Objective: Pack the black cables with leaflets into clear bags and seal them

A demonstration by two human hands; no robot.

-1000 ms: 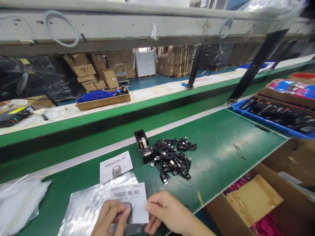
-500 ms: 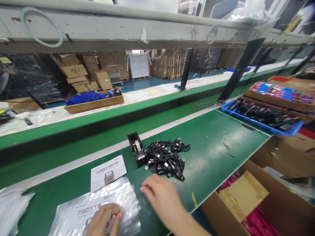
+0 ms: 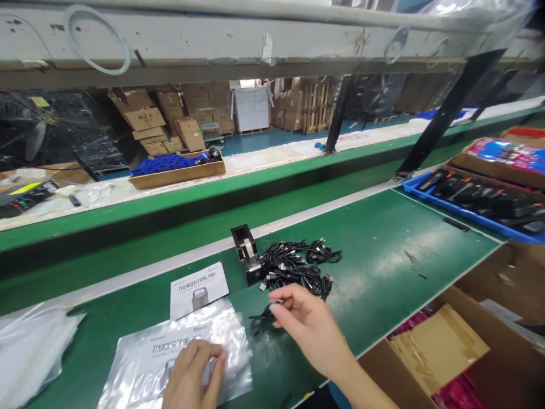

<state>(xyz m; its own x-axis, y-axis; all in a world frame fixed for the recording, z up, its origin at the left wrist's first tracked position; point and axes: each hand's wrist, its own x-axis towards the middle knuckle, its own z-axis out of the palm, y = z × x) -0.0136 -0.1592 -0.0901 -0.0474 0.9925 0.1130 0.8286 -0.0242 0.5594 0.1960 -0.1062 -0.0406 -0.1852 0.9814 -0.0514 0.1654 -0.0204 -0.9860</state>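
— While a green workbench fills the frame, what lies on it?

— At its near left edge, a clear plastic bag with a "Thunder Trail Pro" leaflet showing through it; a second leaflet lies just beyond. Farther back, a heap of black cables sits beside a black tape dispenser. Open cardboard boxes stand off the bench's right edge (a blue tray of dark parts farther right).

— And the hands?

— The left hand presses flat on the bag, fingers loosely curled, pinning it to the bench. The right hand pinches one cable between thumb and fingertips at the heap's near edge, its coil trailing on the bench towards the bag.
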